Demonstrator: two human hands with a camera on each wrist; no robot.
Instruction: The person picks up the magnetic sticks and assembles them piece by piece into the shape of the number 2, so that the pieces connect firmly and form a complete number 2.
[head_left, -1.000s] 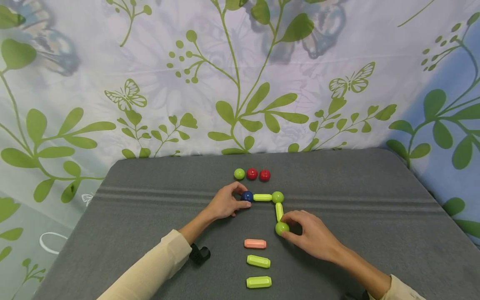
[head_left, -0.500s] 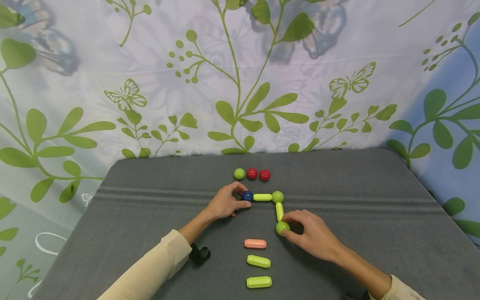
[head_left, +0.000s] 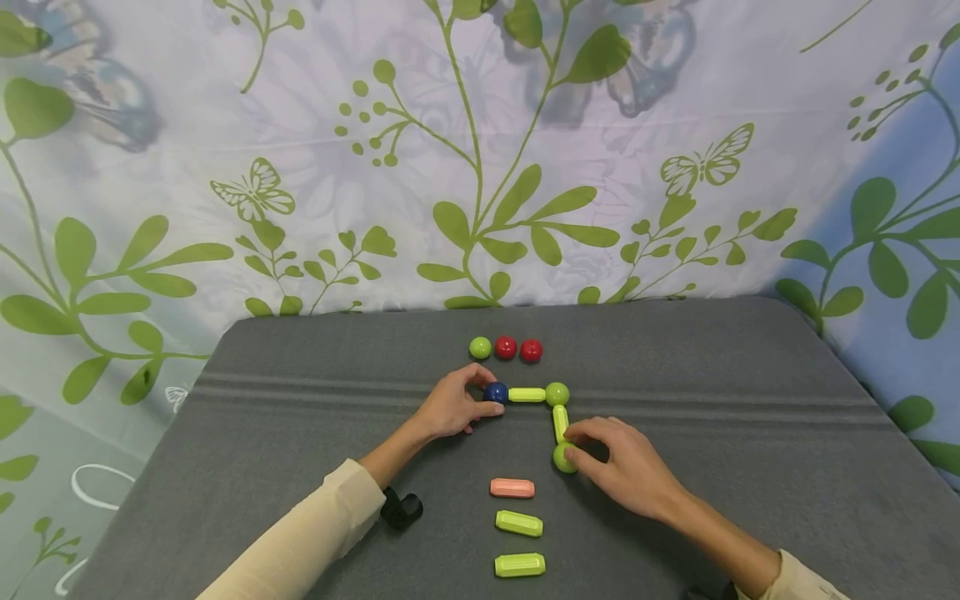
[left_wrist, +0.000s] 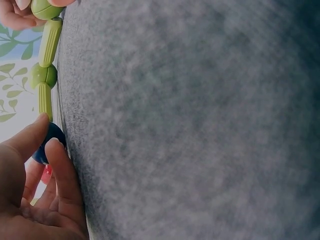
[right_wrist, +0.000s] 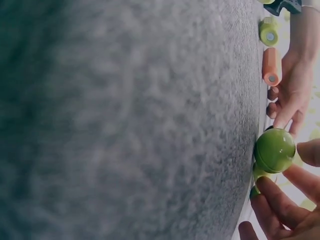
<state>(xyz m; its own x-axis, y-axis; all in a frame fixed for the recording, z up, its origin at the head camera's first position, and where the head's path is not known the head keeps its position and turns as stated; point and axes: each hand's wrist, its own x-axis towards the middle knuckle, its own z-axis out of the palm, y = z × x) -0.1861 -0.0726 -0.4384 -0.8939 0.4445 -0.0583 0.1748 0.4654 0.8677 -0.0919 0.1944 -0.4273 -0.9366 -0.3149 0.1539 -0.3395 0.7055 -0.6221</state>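
Observation:
My left hand (head_left: 452, 404) pinches a dark blue ball (head_left: 496, 393) between thumb and fingers. From the ball, a yellow-green ribbed rod (head_left: 527, 395) runs to a green ball (head_left: 557, 394). A second yellow-green rod (head_left: 560, 423) leads from there toward me, ending at another green ball (right_wrist: 275, 151). Together they make an L-shaped chain on the table. My right hand (head_left: 626, 467) is at that end ball, its thumb just off the ball's upper side and its fingers loosely bent beside it. Part of this ball hides behind the thumb in the head view.
Behind the chain sit a loose green ball (head_left: 480, 348) and two red balls (head_left: 506, 348). In front lie a salmon rod (head_left: 512, 488) and two yellow-green rods (head_left: 519, 523). A grey cloth covers the table (head_left: 300, 358); a patterned curtain (head_left: 315, 167) hangs behind it.
My right thumb has lifted slightly from the near side of the end green ball to above it. The left hand keeps its pinch on the blue ball, and the chain stays in place.

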